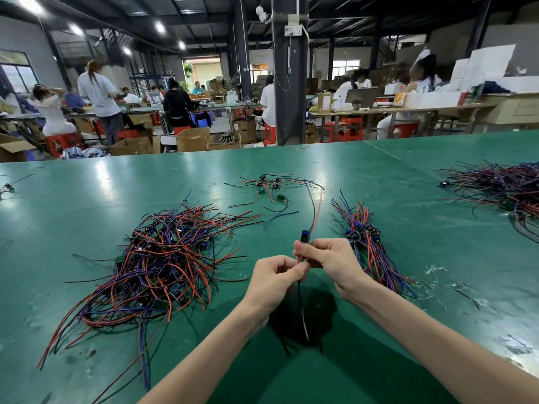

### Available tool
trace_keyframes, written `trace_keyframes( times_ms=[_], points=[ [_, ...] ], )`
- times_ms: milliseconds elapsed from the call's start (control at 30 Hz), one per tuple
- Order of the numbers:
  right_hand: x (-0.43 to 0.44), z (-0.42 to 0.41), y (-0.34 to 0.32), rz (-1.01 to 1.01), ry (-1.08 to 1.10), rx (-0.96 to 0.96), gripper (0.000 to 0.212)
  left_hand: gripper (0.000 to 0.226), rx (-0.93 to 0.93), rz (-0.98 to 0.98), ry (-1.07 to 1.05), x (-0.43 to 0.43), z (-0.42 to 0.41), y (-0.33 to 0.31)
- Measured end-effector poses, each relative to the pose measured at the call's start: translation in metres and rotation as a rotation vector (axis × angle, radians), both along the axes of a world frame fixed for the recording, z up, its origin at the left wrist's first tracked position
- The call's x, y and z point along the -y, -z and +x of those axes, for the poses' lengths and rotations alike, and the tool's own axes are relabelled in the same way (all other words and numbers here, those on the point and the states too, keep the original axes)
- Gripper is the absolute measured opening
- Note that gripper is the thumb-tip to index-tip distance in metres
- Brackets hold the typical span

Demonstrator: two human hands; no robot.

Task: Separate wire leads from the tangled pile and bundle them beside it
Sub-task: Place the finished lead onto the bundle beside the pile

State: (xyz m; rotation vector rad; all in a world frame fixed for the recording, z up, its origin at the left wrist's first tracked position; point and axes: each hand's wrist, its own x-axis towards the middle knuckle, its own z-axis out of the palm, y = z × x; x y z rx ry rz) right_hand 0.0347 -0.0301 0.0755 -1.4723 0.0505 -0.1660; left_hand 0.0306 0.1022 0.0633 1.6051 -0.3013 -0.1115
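Above a green bench (379, 176), 2 bare hands meeting just right of centre. Left hand (275, 279) pinched, fingers (302, 268) together on the lower stretch of 1 wire lead (305, 244). Right hand (328, 259) just above and beside it, fingers (300, 252) clamped on the same lead right below its dark blue connector. Lead raised off the bench between both hands: 1 red and 1 black strand arcing up and away from the connector, a black tail with a red-tipped end hanging down below the left hand.

Tangled pile (163, 263) of red, blue and black leads to the left of the hands, near but apart from them. Sorted bundle (367, 243) lying just right of the right hand, connectors grouped together, wires running roughly parallel. Small scatter of leads (268, 186) farther back at centre. Second large heap (501, 188) at the far right edge, well apart. Scraps of clear tape (434, 269) near the bundle's lower end.
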Motion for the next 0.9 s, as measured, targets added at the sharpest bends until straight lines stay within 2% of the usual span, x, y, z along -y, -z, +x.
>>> trace_keyframes(
  times_ms=[333, 533, 767, 900],
  points=[
    [0.027, 0.012, -0.001, -0.114, 0.134, 0.042, 0.022, 0.013, 0.085, -0.024, 0.148, 0.006, -0.020, -0.009],
    [0.034, 0.016, 0.000, -0.130, 0.189, 0.048, 0.021, 0.003, 0.157, 0.050, 0.192, 0.008, -0.029, -0.012],
    [0.034, 0.017, 0.008, -0.174, 0.194, 0.042, 0.022, 0.019, 0.216, 0.170, 0.204, 0.008, -0.029, -0.014],
    [0.035, 0.018, 0.011, -0.191, 0.191, 0.059, 0.022, 0.017, 0.212, 0.152, 0.232, 0.008, -0.030, -0.014]
  ],
)
